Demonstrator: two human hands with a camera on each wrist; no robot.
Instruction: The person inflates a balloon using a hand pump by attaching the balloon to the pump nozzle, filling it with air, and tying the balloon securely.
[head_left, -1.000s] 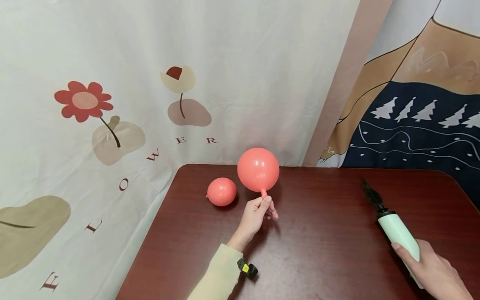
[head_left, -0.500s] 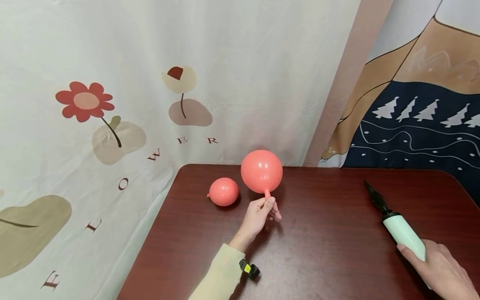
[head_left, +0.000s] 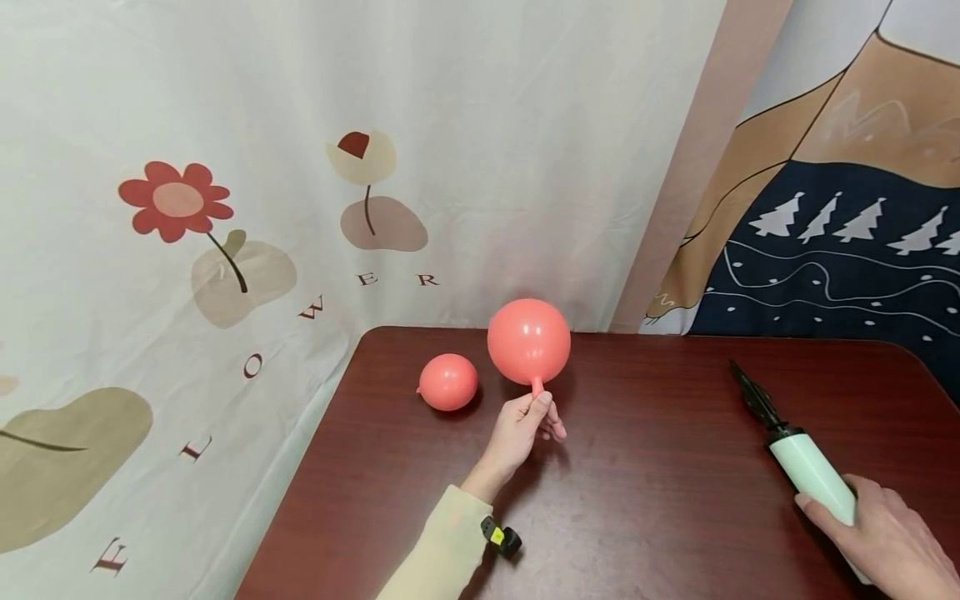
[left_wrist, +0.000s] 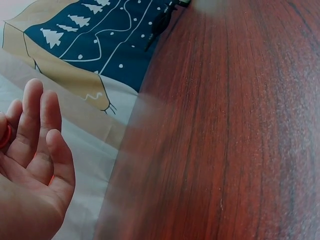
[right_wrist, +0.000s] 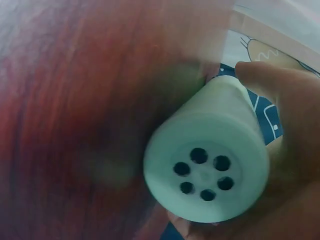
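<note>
In the head view my left hand (head_left: 521,427) pinches the neck of an inflated coral-red balloon (head_left: 529,340) between thumb and forefinger, and the balloon stands up above the hand. The other fingers extend loosely. A bit of red rim (left_wrist: 6,136) shows at the pinch in the left wrist view. Left of it a smaller, knotted red balloon (head_left: 448,382) sits on the table. My right hand (head_left: 885,533) grips a mint-green hand pump (head_left: 813,477) with a black nozzle (head_left: 757,400), pointing away and leftward. The pump's round end with several holes (right_wrist: 206,170) faces the right wrist camera.
A dark red-brown wooden table (head_left: 637,500) with rounded corners lies beneath both hands. Its far edge meets a pale curtain (head_left: 525,167) with flowers and letters. At the right hangs a dark blue cloth (head_left: 832,275) with white trees.
The pump in my right hand has shifted slightly right and nearer. My left hand and its balloon have moved a little right. The head view itself has also shifted slightly.
</note>
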